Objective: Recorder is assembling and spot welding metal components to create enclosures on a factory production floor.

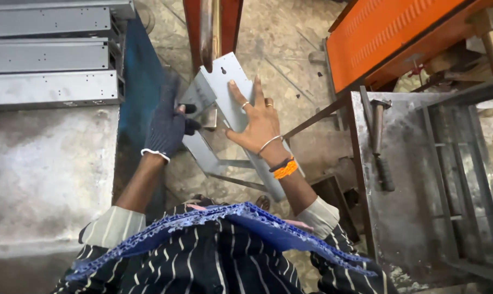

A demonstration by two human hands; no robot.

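Head view: gloved left hand [167,128] grips bracket [225,87]; right hand [260,122] lies flat.

Two hands grip one bent grey sheet-metal bracket [225,98]: one gloved left hand [166,128] on its left edge and one bare right hand [257,122] flat on its face. Two rings show on the right hand, and three bands circle its wrist, one silver bangle, one dark band and one orange thread. Up and left of the grip lie three long grey metal channels [50,54], stacked side by side. To the right of the grip, one hammer [381,147] rests on one metal table [404,228].
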